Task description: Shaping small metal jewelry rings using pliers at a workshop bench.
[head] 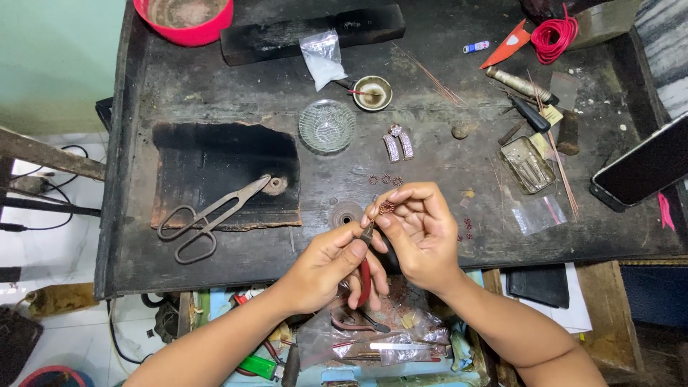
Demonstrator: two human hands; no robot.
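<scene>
The left hand grips red-handled metal pliers — tips up. Their nose meets a small round coppery ornament, pinched in the right hand fingertips — just above.

Clear bag, dark phone screen

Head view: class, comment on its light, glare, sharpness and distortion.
Head view: soft, even light, faint shadows under the left hand and right hand; mild sheen on the glass dish and phone screen; focus crisp on the shears and red-handled pliers; the small copper piece too tiny to resolve; wide lens bows the worktable edges.
</scene>
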